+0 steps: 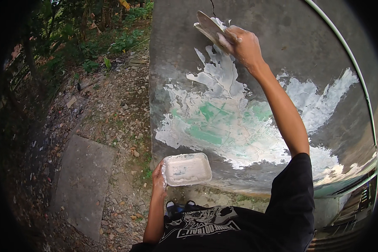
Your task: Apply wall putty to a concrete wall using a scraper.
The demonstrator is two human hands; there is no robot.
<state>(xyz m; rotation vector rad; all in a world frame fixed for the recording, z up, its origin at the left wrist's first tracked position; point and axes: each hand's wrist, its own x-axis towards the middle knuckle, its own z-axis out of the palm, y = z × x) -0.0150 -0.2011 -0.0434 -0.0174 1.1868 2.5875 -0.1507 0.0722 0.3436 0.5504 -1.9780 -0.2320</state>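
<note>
My right hand (244, 47), smeared with white putty, is wrapped round a flat scraper (208, 27) high on the grey wall (176, 50). Two edges of the scraper show, with white paste on it; its grip is hidden by my fingers. Just above the scraper a dark crack (213, 7) runs up the wall. Below it spreads a rough patch of white putty (222, 77) over some pale green areas (203, 133). Low at the wall's left, my left hand (158, 179) grips the side of a shallow white rectangular tub (189, 183), its inside coated with putty.
A pale pipe (352, 56) curves down the wall's right side. Stony ground with rubble (122, 107) lies to the left, with a flat grey slab (85, 180) on it. Green plants (128, 40) grow farther back. My feet (180, 204) stand close to the wall's base.
</note>
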